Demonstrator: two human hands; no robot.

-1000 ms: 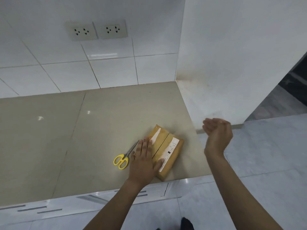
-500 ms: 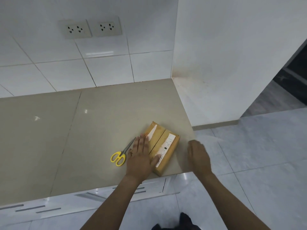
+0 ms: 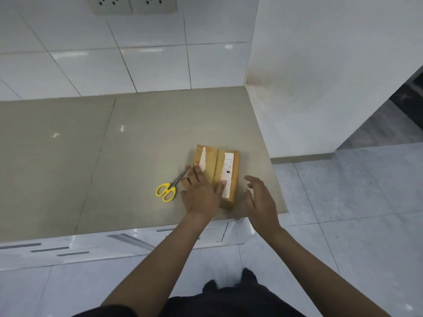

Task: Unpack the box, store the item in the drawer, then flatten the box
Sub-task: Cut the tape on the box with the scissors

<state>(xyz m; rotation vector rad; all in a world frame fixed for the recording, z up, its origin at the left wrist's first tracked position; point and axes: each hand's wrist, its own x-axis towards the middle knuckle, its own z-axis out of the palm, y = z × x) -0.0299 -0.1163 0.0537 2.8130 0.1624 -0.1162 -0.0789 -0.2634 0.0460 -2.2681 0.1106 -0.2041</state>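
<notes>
Brown cardboard box (image 3: 217, 172), taped shut with white labels on top, sits near the counter's (image 3: 137, 138) right front edge. Left hand (image 3: 201, 191) presses flat on it; right hand (image 3: 258, 197) hovers beside, fingers spread. Yellow-handled scissors (image 3: 169, 188) lie left.

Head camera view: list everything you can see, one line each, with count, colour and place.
box: one, brown cardboard with white labels, closed, near the counter's front right corner
scissors: one pair, yellow handles, flat on the counter just left of the box
counter: one, beige, running along the tiled wall
sockets: two, pale, on the wall at the top edge
drawers: white fronts, count unclear, under the counter
floor: grey tiles, to the right and below
left hand: one, flat on the box's near left part
right hand: one, open, just right of the box
</notes>
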